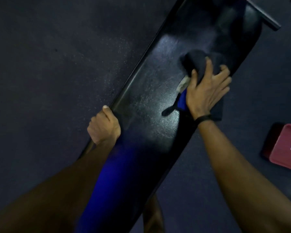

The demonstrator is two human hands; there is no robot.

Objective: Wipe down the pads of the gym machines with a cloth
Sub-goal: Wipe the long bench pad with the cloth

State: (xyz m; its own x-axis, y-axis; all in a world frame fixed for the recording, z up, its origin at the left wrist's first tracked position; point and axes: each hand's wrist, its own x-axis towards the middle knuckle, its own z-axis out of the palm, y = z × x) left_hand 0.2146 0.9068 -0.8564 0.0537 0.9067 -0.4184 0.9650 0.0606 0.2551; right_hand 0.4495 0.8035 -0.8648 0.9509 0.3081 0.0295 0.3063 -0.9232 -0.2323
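Observation:
A long black bench pad (pixel 151 91) runs diagonally from lower left to upper right, shiny under the light. My right hand (pixel 207 88) lies on a dark cloth (pixel 195 63) near the pad's right edge, fingers spread and pressing it onto the pad. Blue and white parts of the cloth (pixel 182 96) stick out beside the thumb. My left hand (pixel 104 126) grips the pad's left edge, fingers curled round it and thumb on top.
Dark speckled rubber floor (pixel 49 64) surrounds the bench. A dark red tray-like object (pixel 286 148) lies on the floor at the right. A black metal bar (pixel 265 15) crosses the bench's far end. A bare foot (pixel 153 214) shows below the pad.

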